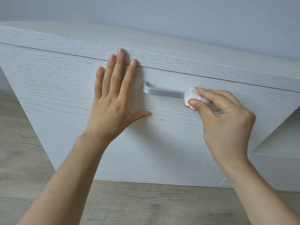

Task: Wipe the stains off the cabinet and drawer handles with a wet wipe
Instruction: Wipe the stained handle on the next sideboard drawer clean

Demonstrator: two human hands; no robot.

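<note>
Currently: L hand (112,101), fingers flat & spread on drawer (65,95), bracing it. R hand (227,114) pinches balled wipe (193,97) round handle (164,91) at its R end, for scrubbing. Wipe stained orange.

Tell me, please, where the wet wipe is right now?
In the head view, the wet wipe sits right of centre, bunched in the right hand, pressed against the right end of the silver handle on the drawer front.
</note>
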